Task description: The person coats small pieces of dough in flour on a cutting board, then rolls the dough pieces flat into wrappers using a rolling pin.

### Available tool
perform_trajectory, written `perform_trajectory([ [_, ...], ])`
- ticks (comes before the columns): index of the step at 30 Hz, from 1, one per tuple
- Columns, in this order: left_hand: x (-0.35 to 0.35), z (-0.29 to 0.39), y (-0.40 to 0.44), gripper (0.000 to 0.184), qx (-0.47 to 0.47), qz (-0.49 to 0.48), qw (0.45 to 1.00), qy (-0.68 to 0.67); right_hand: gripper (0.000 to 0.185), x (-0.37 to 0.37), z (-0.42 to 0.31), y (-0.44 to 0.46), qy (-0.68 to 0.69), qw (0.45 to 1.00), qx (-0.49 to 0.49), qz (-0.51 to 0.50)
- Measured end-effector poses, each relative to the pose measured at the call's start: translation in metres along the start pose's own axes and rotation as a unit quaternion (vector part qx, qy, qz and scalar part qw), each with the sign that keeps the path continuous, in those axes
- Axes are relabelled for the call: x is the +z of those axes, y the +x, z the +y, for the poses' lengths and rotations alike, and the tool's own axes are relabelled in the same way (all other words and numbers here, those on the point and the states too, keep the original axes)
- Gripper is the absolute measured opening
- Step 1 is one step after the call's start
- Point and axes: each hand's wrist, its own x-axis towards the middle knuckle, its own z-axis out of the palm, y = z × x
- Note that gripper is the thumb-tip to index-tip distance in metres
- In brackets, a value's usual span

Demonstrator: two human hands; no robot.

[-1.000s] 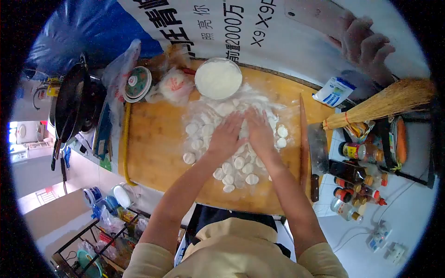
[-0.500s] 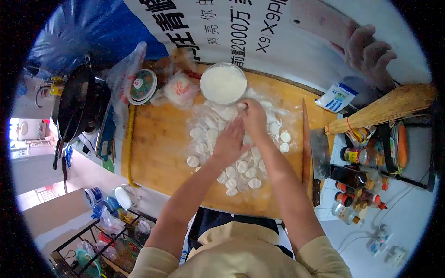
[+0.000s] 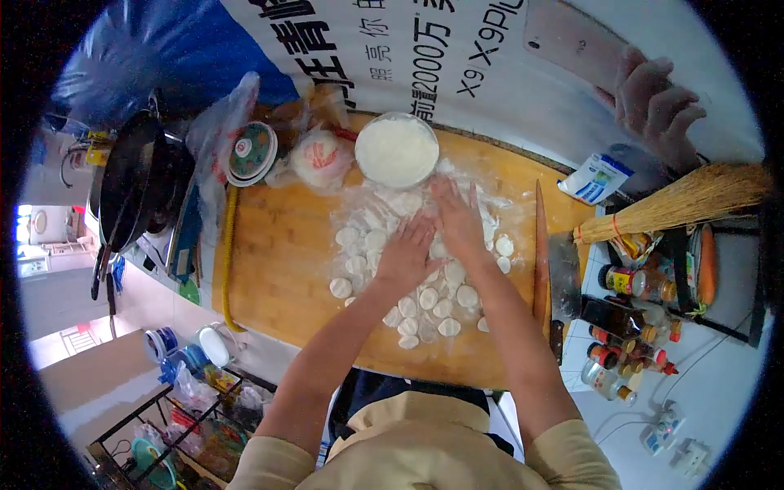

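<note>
My left hand (image 3: 406, 251) lies with its fingers stretched out over floured dough pieces on the wooden board (image 3: 278, 269). Beside it, my right hand (image 3: 459, 220) is flat, fingers extended and thumb apart, just below a round bowl of flour (image 3: 397, 150). Both palms hide whatever is under them. Small flattened dough pieces (image 3: 428, 298) are scattered around and below the hands, some touching each other. White flour dusts the board about them. Neither hand visibly grips anything.
A cleaver (image 3: 563, 282) and a long wooden rolling pin (image 3: 541, 253) lie along the board's right side. A straw brush (image 3: 678, 200) and bottles (image 3: 621, 314) stand beyond. At the left are a yellow hose (image 3: 229, 261), a lidded container (image 3: 251, 153) and dark pans (image 3: 135, 180).
My right hand has gone from pinching a small dough piece beside the flour bowl to lying flat with fingers extended. My left hand has hardly moved.
</note>
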Motion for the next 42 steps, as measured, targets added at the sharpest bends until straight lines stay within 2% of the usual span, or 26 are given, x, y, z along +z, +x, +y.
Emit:
perform_trajectory([
  [6,0.007,0.001,0.0,0.078,0.006,0.059,0.998,0.017,0.063,-0.006,-0.009,0.006,-0.085,0.996,0.022,-0.026],
  [8,-0.001,0.003,0.002,0.078,0.012,0.067,0.997,0.032,0.055,-0.001,-0.006,0.006,-0.129,0.991,0.011,-0.046],
  [9,-0.006,0.003,0.002,0.077,0.01,0.021,1.0,0.013,0.055,0.0,-0.005,0.003,-0.132,0.99,0.012,-0.038],
  [10,-0.012,0.001,0.001,0.075,0.008,-0.025,1.0,-0.005,0.057,-0.001,-0.005,-0.003,-0.068,0.995,0.051,-0.044],
  [11,-0.018,-0.002,-0.005,0.075,0.012,-0.021,1.0,-0.001,0.059,-0.002,-0.004,-0.011,-0.004,0.995,0.09,-0.05],
  [12,-0.021,-0.006,-0.02,0.073,-0.004,0.021,0.997,-0.073,0.062,-0.014,-0.009,-0.03,0.073,0.991,0.106,-0.018],
  [13,-0.022,-0.011,-0.038,0.072,-0.02,0.06,0.987,-0.146,0.065,-0.024,-0.014,-0.058,0.077,0.989,0.128,0.005],
  [14,-0.015,-0.02,-0.06,0.072,-0.057,0.111,0.978,-0.17,0.068,-0.033,-0.017,-0.088,0.082,0.985,0.149,0.029],
  [15,-0.007,-0.03,-0.086,0.074,-0.093,0.158,0.963,-0.196,0.07,-0.037,-0.018,-0.119,0.014,0.983,0.177,0.044],
  [17,-0.002,-0.042,-0.135,0.085,-0.157,0.215,0.944,-0.194,0.071,-0.026,-0.015,-0.179,0.043,0.977,0.158,0.135],
  [18,0.003,-0.043,-0.155,0.085,-0.157,0.212,0.945,-0.196,0.071,-0.026,-0.024,-0.195,0.042,0.977,0.161,0.133],
  [20,0.012,-0.045,-0.181,0.097,-0.178,0.181,0.962,-0.102,0.066,-0.032,-0.047,-0.21,-0.105,0.954,0.279,0.019],
  [21,0.011,-0.039,-0.182,0.097,-0.176,0.179,0.962,-0.102,0.066,-0.025,-0.049,-0.21,-0.105,0.954,0.281,0.019],
  [23,0.005,-0.016,-0.181,0.108,-0.133,-0.023,0.981,-0.139,0.069,-0.006,-0.052,-0.201,-0.115,0.963,0.241,0.024],
  [24,0.003,-0.004,-0.174,0.108,-0.132,-0.022,0.982,-0.136,0.069,0.001,-0.057,-0.189,-0.113,0.964,0.241,0.026],
  [26,-0.001,0.016,-0.149,0.11,-0.08,-0.041,0.989,-0.118,0.067,0.012,-0.066,-0.153,0.03,0.975,0.211,0.069],
  [27,0.0,0.021,-0.135,0.11,-0.078,-0.041,0.989,-0.117,0.067,0.01,-0.069,-0.136,0.031,0.974,0.212,0.071],
  [29,0.006,0.019,-0.108,0.108,-0.05,0.024,0.994,-0.099,0.065,-0.001,-0.078,-0.109,0.255,0.942,0.177,0.132],
  [30,0.012,0.012,-0.1,0.108,-0.049,0.024,0.994,-0.099,0.065,-0.006,-0.08,-0.106,0.255,0.941,0.176,0.133],
  [32,0.024,0.0,-0.085,0.106,-0.089,0.166,0.977,-0.096,0.065,-0.015,-0.081,-0.105,0.187,0.972,0.102,0.102],
  [33,0.02,-0.004,-0.084,0.106,-0.088,0.167,0.977,-0.099,0.065,-0.016,-0.08,-0.11,0.183,0.972,0.103,0.102],
  [35,0.005,-0.016,-0.088,0.106,-0.14,0.218,0.958,-0.121,0.067,-0.014,-0.079,-0.127,-0.044,0.996,-0.015,-0.073],
  [36,0.001,-0.025,-0.091,0.106,-0.14,0.219,0.958,-0.12,0.067,-0.01,-0.077,-0.134,-0.044,0.996,-0.016,-0.073],
  [38,-0.003,-0.04,-0.097,0.108,-0.177,0.198,0.964,-0.023,0.07,0.0,-0.072,-0.146,-0.098,0.985,-0.075,-0.117],
  [41,0.002,-0.044,-0.096,0.108,-0.193,0.172,0.964,-0.059,0.07,-0.012,-0.066,-0.122,-0.215,0.967,-0.035,-0.133],
  [42,0.001,-0.038,-0.093,0.108,-0.19,0.17,0.965,-0.058,0.07,-0.013,-0.06,-0.113,-0.214,0.967,-0.032,-0.132],
])
